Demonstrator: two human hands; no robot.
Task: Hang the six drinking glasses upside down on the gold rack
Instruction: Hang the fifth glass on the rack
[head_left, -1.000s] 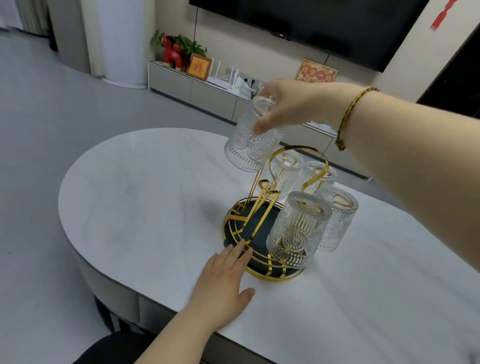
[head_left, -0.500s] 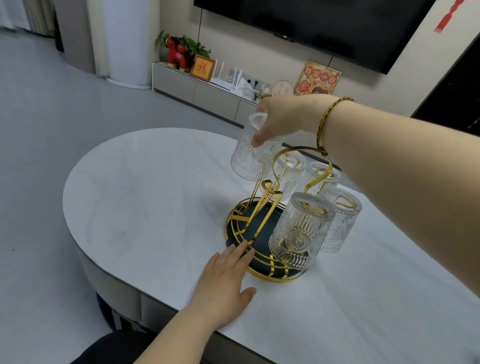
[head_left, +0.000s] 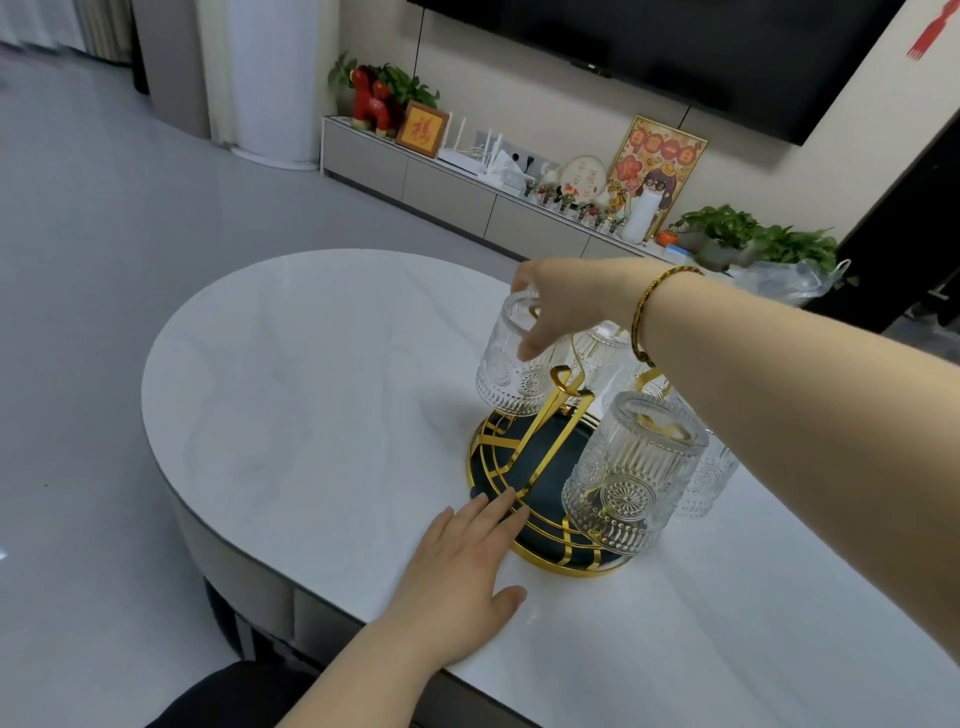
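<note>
On the left, we are resting our left hand (head_left: 457, 566) flat on the white desk (head_left: 311, 415), its grip spread and holding nothing, with the fingertips (head_left: 506, 501) touching the rim of the gold rack (head_left: 519, 467). Moving right, our right hand (head_left: 566, 306) is pinching the base of an embossed glass (head_left: 511, 374) from above and is holding it upside down at the far left side of the rack, above the base ring. We cannot tell if it is already sitting on a prong. One bare gold prong (head_left: 563, 379) is standing free just beside it. Further right, the nearest hung glass (head_left: 628, 478) is inverted on its prong, and at least three more are hanging behind it, partly hidden by the arm. We judge that four glasses are done, the fifth is in hand, and the sixth is not in view.
</note>
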